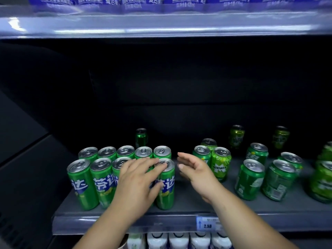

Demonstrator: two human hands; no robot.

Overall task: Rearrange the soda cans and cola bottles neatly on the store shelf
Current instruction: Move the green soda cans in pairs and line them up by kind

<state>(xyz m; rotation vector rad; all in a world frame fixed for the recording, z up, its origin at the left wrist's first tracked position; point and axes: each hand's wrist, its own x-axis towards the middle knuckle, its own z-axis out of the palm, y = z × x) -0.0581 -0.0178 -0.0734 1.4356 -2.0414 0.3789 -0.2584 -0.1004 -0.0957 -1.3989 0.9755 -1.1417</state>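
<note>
Right, from my remote seat I see two kinds of can on the grey shelf [194, 202]. At the left stand the slim cans [104, 178], tall smooth aluminium cylinders with glossy green wraps, white and blue lettering and dull silver lids with pull tabs. They sit upright in two close rows, five behind and the rest in front, and a lone dark can [141, 137] stands farther back. The left hand [138, 178] lies over the front row. Its fingertips rest on the lid of the end can [166, 187] and its thumb presses against that can's label, so it grips the can where it stands near the shelf's front edge. The right hand [195, 169] hovers in the gap just beside that can, palm turned left, fingers loosely spread and holding nothing.

To the right the stubby cans [249, 178] are shorter and fatter, with brighter green wraps. They are scattered and turned every way, and one reads Mirinda [221, 164]. Those at the far right are blurred.

The shelf deck is matt and the back panel behind it is dark. A clear plastic rail along the front carries a price tag [206, 224] reading 2.50. Blue-labelled bottles [100, 2] line the shelf above, and white bottles [177, 239] stand below.
</note>
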